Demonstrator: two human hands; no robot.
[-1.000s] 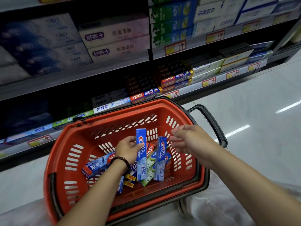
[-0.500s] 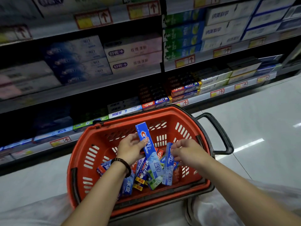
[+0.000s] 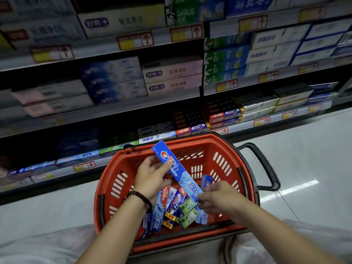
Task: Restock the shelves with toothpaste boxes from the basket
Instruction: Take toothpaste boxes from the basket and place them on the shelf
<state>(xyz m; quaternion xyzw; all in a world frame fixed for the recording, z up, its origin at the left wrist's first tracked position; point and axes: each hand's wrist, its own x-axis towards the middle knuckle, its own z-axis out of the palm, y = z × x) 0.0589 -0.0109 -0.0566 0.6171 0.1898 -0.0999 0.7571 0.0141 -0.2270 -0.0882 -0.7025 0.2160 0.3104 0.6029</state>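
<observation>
A red shopping basket (image 3: pixel 112 174) sits in front of me, with several toothpaste boxes (image 3: pixel 171 204) piled loosely inside. My left hand (image 3: pixel 152 177) grips a long blue toothpaste box (image 3: pixel 178 169) and holds it tilted above the pile, its upper end pointing toward the shelves. My right hand (image 3: pixel 219 199) is lower in the basket, its fingers curled round a second blue box (image 3: pixel 206 181) that stands on end. That box's middle is hidden by the hand. The lowest shelf (image 3: pixel 245 124) carries rows of toothpaste boxes just beyond the basket.
Three more shelf levels above are stocked with toothpaste boxes (image 3: pixel 171 77) and carry yellow price tags (image 3: pixel 226 85). The basket's black handle (image 3: pixel 266 168) sticks out to the right. Glossy white floor (image 3: pixel 304 159) stretches to the right of the basket.
My left hand has lifted the long blue box higher and tilted it toward the shelves. My right hand reached into the basket and closed on the second blue box. The view has tipped upward.
</observation>
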